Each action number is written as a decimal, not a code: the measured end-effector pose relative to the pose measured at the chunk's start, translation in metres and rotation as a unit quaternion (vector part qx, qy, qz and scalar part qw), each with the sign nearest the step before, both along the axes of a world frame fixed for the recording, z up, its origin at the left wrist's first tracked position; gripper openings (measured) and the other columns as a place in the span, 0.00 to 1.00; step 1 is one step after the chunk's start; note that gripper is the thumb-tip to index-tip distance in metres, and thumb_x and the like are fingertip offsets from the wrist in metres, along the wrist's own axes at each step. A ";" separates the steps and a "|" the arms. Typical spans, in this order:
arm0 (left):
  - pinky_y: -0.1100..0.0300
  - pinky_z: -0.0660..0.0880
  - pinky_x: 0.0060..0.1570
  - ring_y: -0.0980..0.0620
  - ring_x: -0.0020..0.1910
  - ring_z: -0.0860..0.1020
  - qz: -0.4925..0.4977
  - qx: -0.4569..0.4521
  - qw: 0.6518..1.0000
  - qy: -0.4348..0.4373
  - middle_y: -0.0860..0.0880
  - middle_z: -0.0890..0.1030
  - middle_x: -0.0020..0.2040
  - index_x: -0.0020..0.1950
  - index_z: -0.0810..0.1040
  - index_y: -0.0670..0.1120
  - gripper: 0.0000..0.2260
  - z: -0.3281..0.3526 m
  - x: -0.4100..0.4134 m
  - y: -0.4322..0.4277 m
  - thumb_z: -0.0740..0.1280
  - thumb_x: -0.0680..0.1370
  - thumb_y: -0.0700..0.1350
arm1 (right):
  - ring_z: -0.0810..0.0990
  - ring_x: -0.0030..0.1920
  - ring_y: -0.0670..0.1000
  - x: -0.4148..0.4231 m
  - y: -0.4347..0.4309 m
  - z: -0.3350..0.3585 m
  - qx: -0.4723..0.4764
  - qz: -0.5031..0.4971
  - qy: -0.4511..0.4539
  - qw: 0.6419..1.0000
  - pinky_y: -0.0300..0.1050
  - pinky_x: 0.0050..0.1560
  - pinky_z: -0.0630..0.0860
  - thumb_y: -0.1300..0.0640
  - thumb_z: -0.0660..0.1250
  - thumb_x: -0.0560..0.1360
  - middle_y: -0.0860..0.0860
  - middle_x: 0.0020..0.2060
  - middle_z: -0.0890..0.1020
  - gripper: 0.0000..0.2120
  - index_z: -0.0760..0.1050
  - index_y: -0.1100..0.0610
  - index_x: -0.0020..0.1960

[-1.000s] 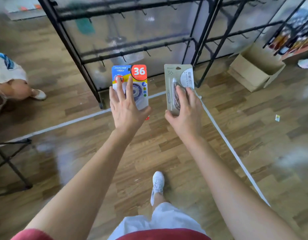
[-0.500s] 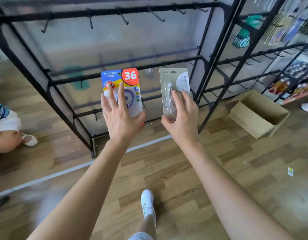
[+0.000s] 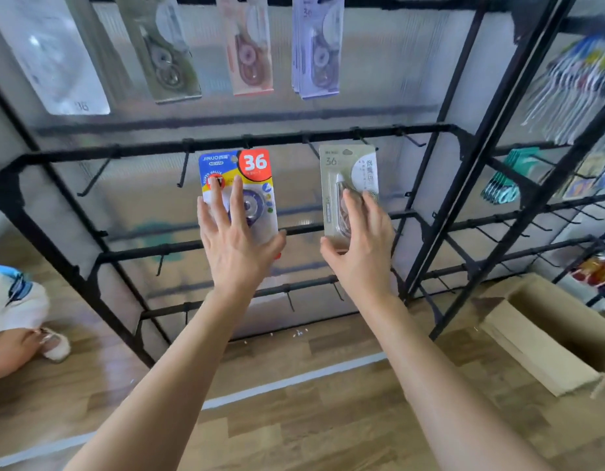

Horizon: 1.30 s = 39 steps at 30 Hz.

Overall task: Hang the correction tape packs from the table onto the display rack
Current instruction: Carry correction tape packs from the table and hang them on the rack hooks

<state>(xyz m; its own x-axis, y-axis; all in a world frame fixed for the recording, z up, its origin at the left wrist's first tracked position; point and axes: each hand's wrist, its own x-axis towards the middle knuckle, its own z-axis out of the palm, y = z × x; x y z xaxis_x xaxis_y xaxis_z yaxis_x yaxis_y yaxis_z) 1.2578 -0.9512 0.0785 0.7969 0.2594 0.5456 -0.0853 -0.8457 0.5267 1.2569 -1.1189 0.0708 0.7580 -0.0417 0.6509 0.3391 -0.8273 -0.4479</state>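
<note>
My left hand [image 3: 238, 244] holds a blue, yellow and red correction tape pack [image 3: 251, 168] marked 36, fingers spread over its front and thumb at its right edge. My right hand [image 3: 360, 248] grips a beige correction tape pack [image 3: 345, 164], thumb at its lower left corner. Both packs are upright, their tops just under the black display rack's middle rail [image 3: 226, 144] and its hooks. Several correction tape packs [image 3: 316, 49] hang from the top rail.
A second rack section [image 3: 504, 158] to the right carries hanging stationery [image 3: 579, 90]. An open cardboard box [image 3: 552, 331] sits on the wooden floor at the lower right. Another person's leg and shoe [image 3: 53, 345] are at the left by the rack's foot.
The view has tilted up and closer to the rack. Both hands have risen with their packs from the lower rails to the middle rail; the hung packs on the top rail have come into sight.
</note>
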 end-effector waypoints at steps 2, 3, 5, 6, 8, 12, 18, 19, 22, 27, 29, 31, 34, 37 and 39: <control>0.48 0.51 0.73 0.37 0.75 0.51 0.018 0.003 1.000 -0.017 0.42 0.52 0.78 0.77 0.56 0.46 0.42 0.007 0.013 -0.004 0.74 0.69 0.50 | 0.70 0.62 0.66 0.019 -0.004 0.008 0.003 0.014 -0.012 1.000 0.58 0.62 0.68 0.57 0.72 0.68 0.63 0.67 0.69 0.31 0.69 0.61 0.69; 0.49 0.51 0.72 0.37 0.75 0.51 0.028 0.003 0.999 -0.024 0.41 0.52 0.78 0.77 0.57 0.46 0.41 0.010 0.020 -0.005 0.74 0.69 0.50 | 0.70 0.62 0.66 0.028 -0.006 0.012 0.004 0.025 -0.016 1.000 0.59 0.62 0.68 0.57 0.73 0.68 0.63 0.67 0.69 0.31 0.69 0.61 0.69; 0.49 0.50 0.72 0.36 0.75 0.52 0.049 0.000 0.998 -0.038 0.41 0.52 0.78 0.77 0.57 0.46 0.41 0.016 0.032 -0.007 0.73 0.70 0.51 | 0.69 0.63 0.66 0.045 -0.009 0.018 0.003 0.046 -0.016 0.999 0.60 0.62 0.68 0.56 0.73 0.69 0.63 0.68 0.68 0.31 0.68 0.61 0.70; 0.48 0.51 0.72 0.36 0.75 0.52 0.060 -0.001 0.997 -0.045 0.41 0.53 0.78 0.77 0.57 0.46 0.41 0.018 0.037 -0.007 0.73 0.70 0.52 | 0.68 0.64 0.65 0.054 -0.010 0.020 0.003 0.057 -0.019 0.998 0.60 0.63 0.68 0.56 0.73 0.69 0.62 0.68 0.68 0.31 0.68 0.61 0.70; 0.46 0.51 0.72 0.35 0.75 0.51 0.075 0.000 0.996 -0.055 0.41 0.52 0.78 0.77 0.57 0.46 0.41 0.023 0.047 -0.007 0.73 0.70 0.53 | 0.67 0.65 0.65 0.070 -0.010 0.025 0.006 0.078 -0.023 0.997 0.61 0.64 0.67 0.56 0.73 0.69 0.62 0.69 0.67 0.32 0.68 0.60 0.70; 0.47 0.51 0.72 0.35 0.75 0.51 0.095 0.011 0.993 -0.068 0.41 0.52 0.78 0.77 0.56 0.46 0.43 0.032 0.062 -0.002 0.74 0.69 0.53 | 0.66 0.67 0.66 0.091 -0.005 0.028 0.015 0.113 -0.029 0.993 0.61 0.65 0.67 0.57 0.73 0.69 0.62 0.69 0.67 0.32 0.67 0.60 0.71; 0.44 0.53 0.72 0.35 0.75 0.52 0.096 0.016 0.991 -0.089 0.40 0.53 0.78 0.77 0.56 0.46 0.44 0.043 0.087 0.008 0.75 0.68 0.52 | 0.68 0.64 0.68 0.114 0.009 0.033 0.028 0.122 -0.046 0.991 0.62 0.63 0.69 0.59 0.75 0.67 0.63 0.68 0.68 0.33 0.69 0.61 0.70; 0.44 0.53 0.72 0.34 0.75 0.52 0.094 0.015 0.991 -0.092 0.40 0.53 0.77 0.77 0.56 0.46 0.44 0.044 0.089 0.009 0.75 0.68 0.52 | 0.67 0.65 0.68 0.116 0.010 0.034 0.029 0.119 -0.049 0.991 0.62 0.63 0.69 0.59 0.74 0.67 0.63 0.68 0.68 0.33 0.68 0.61 0.70; 0.43 0.54 0.72 0.34 0.74 0.53 0.071 0.015 0.992 -0.099 0.40 0.54 0.77 0.77 0.57 0.45 0.44 0.048 0.103 0.012 0.76 0.67 0.51 | 0.66 0.66 0.67 0.127 0.015 0.040 0.036 0.099 -0.055 0.993 0.62 0.64 0.68 0.58 0.74 0.68 0.63 0.69 0.67 0.33 0.68 0.61 0.70; 0.40 0.55 0.72 0.33 0.74 0.53 0.015 0.026 0.994 -0.102 0.39 0.53 0.77 0.77 0.57 0.45 0.44 0.054 0.129 0.014 0.76 0.67 0.51 | 0.65 0.68 0.66 0.139 0.013 0.049 0.043 0.045 -0.067 0.996 0.62 0.66 0.66 0.57 0.74 0.68 0.61 0.70 0.66 0.34 0.67 0.60 0.71; 0.40 0.55 0.71 0.33 0.74 0.53 0.002 0.025 0.994 -0.103 0.39 0.53 0.77 0.77 0.56 0.45 0.45 0.056 0.135 0.016 0.76 0.67 0.51 | 0.64 0.68 0.65 0.141 0.010 0.051 0.040 0.029 -0.064 0.997 0.64 0.65 0.66 0.56 0.73 0.69 0.60 0.71 0.65 0.34 0.66 0.59 0.72; 0.41 0.54 0.71 0.32 0.74 0.54 -0.004 0.026 0.994 -0.111 0.39 0.53 0.77 0.77 0.57 0.45 0.45 0.059 0.139 0.021 0.76 0.67 0.51 | 0.64 0.68 0.66 0.142 0.010 0.054 0.039 0.018 -0.067 0.997 0.65 0.65 0.66 0.56 0.73 0.69 0.59 0.71 0.65 0.34 0.65 0.58 0.72; 0.41 0.54 0.72 0.33 0.74 0.53 -0.007 0.028 0.992 -0.121 0.38 0.53 0.77 0.77 0.57 0.44 0.44 0.064 0.142 0.035 0.76 0.67 0.51 | 0.64 0.68 0.67 0.143 0.016 0.059 0.041 0.009 -0.077 0.996 0.66 0.64 0.66 0.57 0.73 0.69 0.60 0.70 0.66 0.34 0.66 0.59 0.72; 0.41 0.54 0.72 0.33 0.74 0.53 -0.004 0.033 0.992 -0.125 0.39 0.53 0.77 0.77 0.57 0.45 0.44 0.068 0.144 0.047 0.76 0.68 0.52 | 0.65 0.68 0.66 0.147 0.021 0.070 0.040 -0.001 -0.101 0.994 0.63 0.66 0.66 0.58 0.73 0.69 0.61 0.69 0.67 0.33 0.67 0.60 0.71; 0.40 0.54 0.72 0.33 0.74 0.53 -0.006 0.036 0.991 -0.129 0.39 0.53 0.77 0.77 0.56 0.45 0.44 0.071 0.145 0.052 0.76 0.68 0.52 | 0.65 0.67 0.65 0.149 0.023 0.076 0.043 -0.005 -0.117 0.992 0.59 0.66 0.65 0.58 0.73 0.69 0.61 0.68 0.68 0.33 0.67 0.61 0.71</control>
